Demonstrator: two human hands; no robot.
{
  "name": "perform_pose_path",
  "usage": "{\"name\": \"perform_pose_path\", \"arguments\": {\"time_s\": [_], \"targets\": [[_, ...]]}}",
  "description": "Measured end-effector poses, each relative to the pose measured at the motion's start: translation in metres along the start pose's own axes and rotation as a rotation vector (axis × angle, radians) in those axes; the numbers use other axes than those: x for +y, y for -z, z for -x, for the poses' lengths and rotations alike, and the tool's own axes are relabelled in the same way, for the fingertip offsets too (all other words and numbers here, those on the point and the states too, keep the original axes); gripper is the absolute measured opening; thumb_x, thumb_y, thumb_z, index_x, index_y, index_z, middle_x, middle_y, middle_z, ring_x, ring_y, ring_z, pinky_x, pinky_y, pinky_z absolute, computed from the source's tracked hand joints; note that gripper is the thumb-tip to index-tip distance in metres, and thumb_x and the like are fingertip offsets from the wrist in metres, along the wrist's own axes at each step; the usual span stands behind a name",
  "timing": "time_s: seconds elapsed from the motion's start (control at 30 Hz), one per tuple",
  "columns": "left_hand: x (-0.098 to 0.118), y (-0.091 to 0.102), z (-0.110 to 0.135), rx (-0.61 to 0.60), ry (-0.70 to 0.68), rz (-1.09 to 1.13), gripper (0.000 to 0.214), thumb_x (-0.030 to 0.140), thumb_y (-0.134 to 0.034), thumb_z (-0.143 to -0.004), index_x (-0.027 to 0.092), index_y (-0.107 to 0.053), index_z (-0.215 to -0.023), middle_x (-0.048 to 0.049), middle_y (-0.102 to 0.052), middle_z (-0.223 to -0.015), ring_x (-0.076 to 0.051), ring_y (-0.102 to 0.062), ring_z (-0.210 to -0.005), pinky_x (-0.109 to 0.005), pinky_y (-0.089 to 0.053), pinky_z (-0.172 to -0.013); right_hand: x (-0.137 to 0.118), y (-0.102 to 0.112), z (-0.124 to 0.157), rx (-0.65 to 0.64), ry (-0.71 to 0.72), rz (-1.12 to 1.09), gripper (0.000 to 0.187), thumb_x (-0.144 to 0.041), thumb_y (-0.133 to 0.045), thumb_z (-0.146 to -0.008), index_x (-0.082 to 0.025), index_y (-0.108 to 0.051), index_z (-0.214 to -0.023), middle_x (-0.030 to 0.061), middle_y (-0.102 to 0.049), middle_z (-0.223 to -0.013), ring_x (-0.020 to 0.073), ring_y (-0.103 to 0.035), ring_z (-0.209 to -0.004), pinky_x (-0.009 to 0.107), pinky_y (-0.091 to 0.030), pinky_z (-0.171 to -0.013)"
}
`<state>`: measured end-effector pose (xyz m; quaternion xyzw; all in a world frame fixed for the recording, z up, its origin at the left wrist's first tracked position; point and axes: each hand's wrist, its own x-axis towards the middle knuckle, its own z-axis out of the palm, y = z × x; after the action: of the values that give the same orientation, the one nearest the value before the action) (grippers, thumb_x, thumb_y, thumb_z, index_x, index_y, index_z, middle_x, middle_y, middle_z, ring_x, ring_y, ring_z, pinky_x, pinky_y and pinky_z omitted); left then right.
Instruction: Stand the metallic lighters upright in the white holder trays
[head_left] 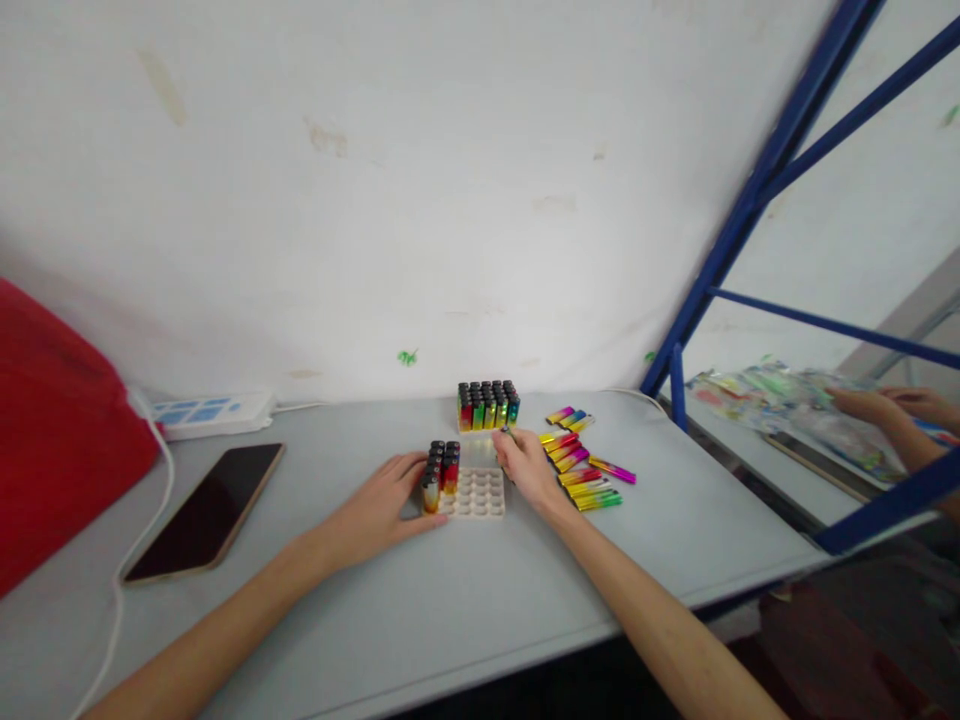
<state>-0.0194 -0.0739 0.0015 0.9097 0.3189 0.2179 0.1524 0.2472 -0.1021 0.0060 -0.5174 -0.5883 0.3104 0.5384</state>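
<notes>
A white tray (pixel 480 495) with round sockets lies on the grey table, several colourful lighters (pixel 443 468) standing in its left columns. My left hand (pixel 386 500) rests against the tray's left side, fingers curled round it by the lighters. My right hand (pixel 527 466) is at the tray's right edge, its fingers pinched on a small lighter (pixel 505 431) held just above the tray's far corner. Behind the tray stands a full block of lighters (pixel 488 405). Loose lighters (pixel 581 463) lie in a row to the right of my right hand.
A dark phone (pixel 206 512) lies at the left, with a white power strip (pixel 212 413) and cable behind it. A red bag (pixel 56 430) fills the far left. A blue metal frame (pixel 750 200) stands right; beyond it another person's hands (pixel 892 405) handle printed sheets.
</notes>
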Motion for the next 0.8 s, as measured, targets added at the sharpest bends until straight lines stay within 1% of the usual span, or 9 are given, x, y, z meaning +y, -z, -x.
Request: {"name": "perform_pose_path", "arguments": {"time_s": [0.1,0.2,0.27,0.37,0.43,0.5,0.6,0.67,0.8], "targets": [[-0.001,-0.001,0.0,0.014,-0.019,0.009,0.071,0.066,-0.074,-0.091,0.02,-0.065,-0.144,-0.0183,-0.065,-0.149,-0.038,-0.061,-0.138,-0.054,-0.048,-0.122,-0.013,0.003,0.003,-0.017,0.101,0.119,0.052,-0.067,-0.054,-0.099,-0.024,-0.049,-0.07,-0.0021,-0.052,-0.065,0.016,-0.049,-0.064,0.027,-0.037,-0.059],[-0.001,-0.002,0.0,0.015,-0.029,0.016,0.071,0.066,-0.075,-0.091,0.022,-0.065,-0.145,-0.0177,-0.065,-0.149,-0.038,-0.061,-0.138,-0.054,-0.048,-0.122,-0.023,0.007,0.006,-0.156,0.128,0.121,0.049,-0.068,-0.046,-0.105,-0.025,-0.055,-0.084,-0.0007,-0.061,-0.074,0.0176,-0.056,-0.067,0.029,-0.045,-0.067],[-0.001,-0.002,0.0,0.005,-0.019,0.012,0.071,0.066,-0.075,-0.091,0.02,-0.065,-0.144,-0.0184,-0.065,-0.148,-0.038,-0.06,-0.138,-0.054,-0.048,-0.122,-0.027,0.008,0.008,-0.184,0.168,0.155,0.05,-0.067,-0.04,-0.108,-0.025,-0.055,-0.086,0.0018,-0.064,-0.081,0.0189,-0.06,-0.073,0.031,-0.047,-0.072],[-0.001,-0.003,0.0,0.002,-0.016,0.011,0.07,0.065,-0.075,-0.091,0.02,-0.065,-0.144,-0.0178,-0.065,-0.148,-0.038,-0.06,-0.138,-0.054,-0.048,-0.122,-0.03,0.008,0.01,-0.158,0.287,0.357,0.051,-0.064,-0.043,-0.109,-0.024,-0.05,-0.077,0.0032,-0.062,-0.081,0.0198,-0.058,-0.078,0.031,-0.044,-0.075],[-0.002,-0.004,0.0,0.015,-0.025,0.013,0.069,0.065,-0.075,-0.091,0.022,-0.065,-0.144,-0.0162,-0.065,-0.148,-0.037,-0.061,-0.138,-0.053,-0.048,-0.122,-0.031,0.006,0.014,-0.201,0.294,0.459,0.053,-0.06,-0.045,-0.11,-0.025,-0.046,-0.071,0.0003,-0.057,-0.07,0.0173,-0.052,-0.067,0.03,-0.039,-0.068],[-0.003,-0.004,0.0,0.02,-0.029,0.015,0.07,0.066,-0.076,-0.09,0.022,-0.065,-0.144,-0.0156,-0.066,-0.148,-0.037,-0.061,-0.138,-0.053,-0.048,-0.121,-0.034,0.004,0.017,-0.265,0.255,0.475,0.053,-0.057,-0.047,-0.11,-0.024,-0.046,-0.069,-0.0017,-0.056,-0.062,0.0149,-0.048,-0.059,0.029,-0.034,-0.062],[-0.002,-0.004,0.001,0.017,-0.024,0.021,0.071,0.066,-0.076,-0.09,0.021,-0.065,-0.144,-0.0161,-0.066,-0.148,-0.037,-0.061,-0.138,-0.053,-0.049,-0.121,-0.035,0.001,0.022,-0.365,0.221,0.4,0.048,-0.053,-0.051,-0.111,-0.022,-0.058,-0.076,-0.001,-0.065,-0.064,0.0147,-0.055,-0.057,0.027,-0.033,-0.058],[-0.001,-0.004,0.001,0.015,-0.016,0.022,0.07,0.065,-0.076,-0.09,0.021,-0.066,-0.143,-0.0165,-0.066,-0.147,-0.037,-0.061,-0.138,-0.053,-0.048,-0.121,-0.033,-0.001,0.023,-0.423,0.241,0.406,0.042,-0.051,-0.054,-0.111,-0.021,-0.064,-0.083,0.0008,-0.069,-0.068,0.016,-0.06,-0.059,0.027,-0.035,-0.059],[0.001,-0.003,0.0,0.003,-0.006,0.016,0.068,0.063,-0.077,-0.09,0.02,-0.066,-0.141,-0.017,-0.065,-0.148,-0.037,-0.06,-0.138,-0.052,-0.047,-0.122,-0.027,-0.009,0.023,-0.386,0.349,0.651,0.04,-0.052,-0.06,-0.108,-0.019,-0.07,-0.089,0.0075,-0.073,-0.078,0.0198,-0.065,-0.068,0.029,-0.039,-0.063]]}}
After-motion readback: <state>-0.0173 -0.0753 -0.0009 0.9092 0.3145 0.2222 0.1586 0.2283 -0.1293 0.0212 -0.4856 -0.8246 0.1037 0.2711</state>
